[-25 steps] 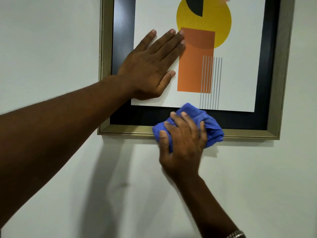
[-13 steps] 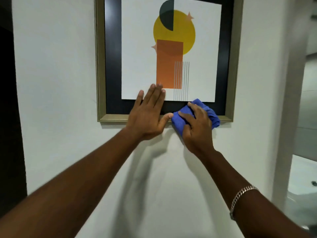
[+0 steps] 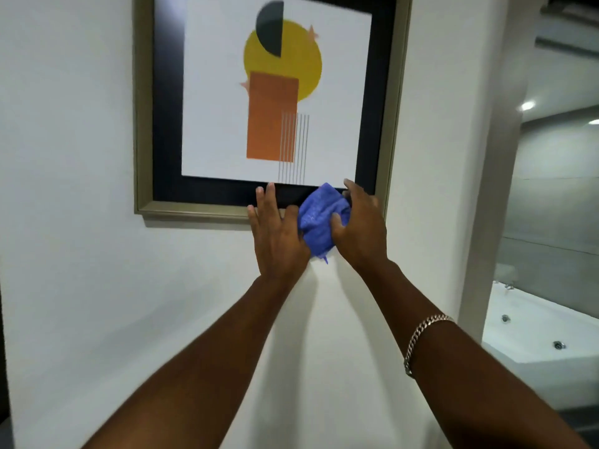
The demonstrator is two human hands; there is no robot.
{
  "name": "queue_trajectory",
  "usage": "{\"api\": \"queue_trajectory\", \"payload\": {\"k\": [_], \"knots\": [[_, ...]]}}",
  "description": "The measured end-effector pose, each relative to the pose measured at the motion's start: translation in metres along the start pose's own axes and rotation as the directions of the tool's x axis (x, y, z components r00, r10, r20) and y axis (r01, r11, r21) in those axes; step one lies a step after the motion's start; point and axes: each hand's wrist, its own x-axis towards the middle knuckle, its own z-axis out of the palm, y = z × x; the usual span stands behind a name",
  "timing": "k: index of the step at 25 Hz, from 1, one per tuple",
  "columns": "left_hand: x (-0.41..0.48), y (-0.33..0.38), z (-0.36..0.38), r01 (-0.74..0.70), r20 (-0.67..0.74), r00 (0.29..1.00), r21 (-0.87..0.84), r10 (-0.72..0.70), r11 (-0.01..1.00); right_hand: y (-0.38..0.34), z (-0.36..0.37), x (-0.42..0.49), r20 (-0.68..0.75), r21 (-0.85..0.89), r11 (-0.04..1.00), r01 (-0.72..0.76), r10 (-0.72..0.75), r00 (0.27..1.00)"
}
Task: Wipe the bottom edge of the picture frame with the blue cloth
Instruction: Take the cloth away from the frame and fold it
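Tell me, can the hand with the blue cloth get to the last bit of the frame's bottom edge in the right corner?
Probably yes. The right hand grips the blue cloth against the picture frame close to that corner, and only bare wall lies beside it. The left hand sits on the other side, out of the way.

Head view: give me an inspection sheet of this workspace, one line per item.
Surface: white wall, bare apart from the hanging picture.
Job's things: picture frame hangs slightly tilted; blue cloth is bunched against the right part of its bottom edge.
Clutter: nothing seen.
Hands: right hand grips the cloth; left hand lies open and flat over the bottom edge, touching the cloth.
Cables: nothing seen.
Surroundings: chain bracelet on the right wrist; white bathtub in a room to the right; ceiling lights on.
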Motion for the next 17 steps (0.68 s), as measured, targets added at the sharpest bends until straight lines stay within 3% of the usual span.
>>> {"api": "queue_trajectory", "payload": {"k": [4, 6, 10, 12, 14, 17], "knots": [[-0.032, 0.015, 0.01, -0.098, -0.145, 0.987, -0.255, 0.062, 0.962, 0.027, -0.022, -0.019, -0.021, 0.202, 0.979, 0.0, 0.004, 1.0], [-0.064, 0.028, 0.015, -0.078, -0.143, 0.99, -0.394, 0.023, 0.916, 0.051, -0.033, -0.048, -0.002, 0.282, 0.957, -0.064, 0.068, 0.998], [-0.165, 0.05, 0.056, 0.261, 0.12, 0.963, -0.631, -0.241, 0.73, 0.122, -0.041, -0.14, 0.197, 0.457, 0.783, -0.421, 0.372, 0.907], [-0.226, 0.058, 0.08, 0.469, 0.32, 0.883, -0.636, -0.343, 0.613, 0.162, -0.043, -0.191, 0.286, 0.461, 0.684, -0.566, 0.489, 0.824], [-0.294, 0.065, 0.107, 0.651, 0.504, 0.759, -0.573, -0.412, 0.498, 0.209, -0.046, -0.255, 0.35, 0.417, 0.572, -0.706, 0.616, 0.706], [-0.402, 0.069, 0.14, 0.875, 0.73, 0.476, -0.338, -0.49, 0.345, 0.274, -0.05, -0.366, 0.382, 0.277, 0.405, -0.871, 0.786, 0.487]]}}
